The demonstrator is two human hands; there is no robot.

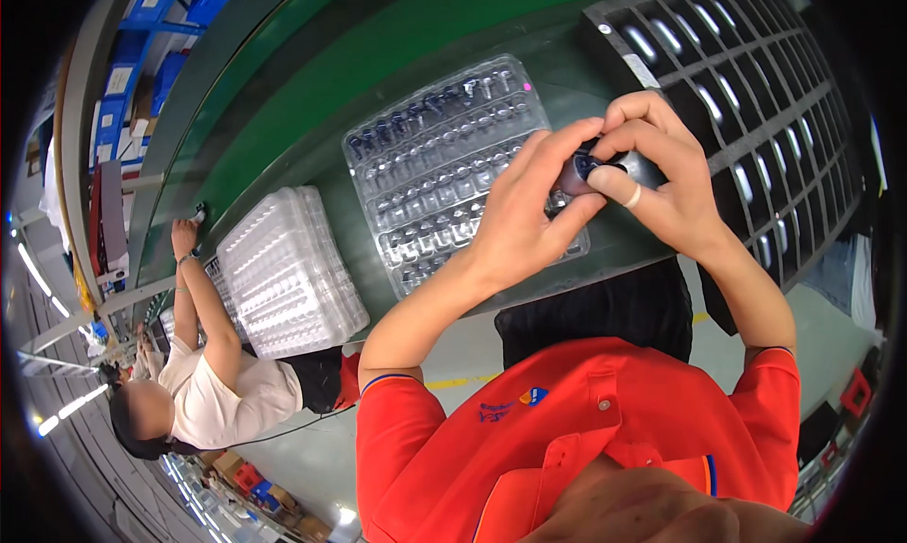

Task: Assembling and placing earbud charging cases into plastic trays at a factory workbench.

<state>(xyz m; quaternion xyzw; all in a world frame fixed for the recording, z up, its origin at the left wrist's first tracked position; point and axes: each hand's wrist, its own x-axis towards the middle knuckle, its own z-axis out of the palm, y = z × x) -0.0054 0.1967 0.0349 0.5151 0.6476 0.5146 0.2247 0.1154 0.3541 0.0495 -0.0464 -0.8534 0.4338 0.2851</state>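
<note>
Both my hands meet over the bench, closed around a small, dark, rounded part [574,174] with a glossy purplish-grey surface. My left hand [524,212] grips it from the left between thumb and fingers. From the right, my right hand [666,170] pinches at the same part, its thumb pressed on the dark middle. A smooth silver-grey piece [644,171] shows within the right hand's curled fingers; whether it joins the dark part is hidden. Just left of my hands lies a clear plastic tray [374,207] with rows of small pockets, dark little parts sitting in its far row.
A black divided tray [619,61] with shiny pieces in its compartments stands at the right. Stacked clear trays [293,269] lie on the green bench [312,160] to the left. Beyond them a co-worker [236,392] reaches over the bench, a small item at the hand.
</note>
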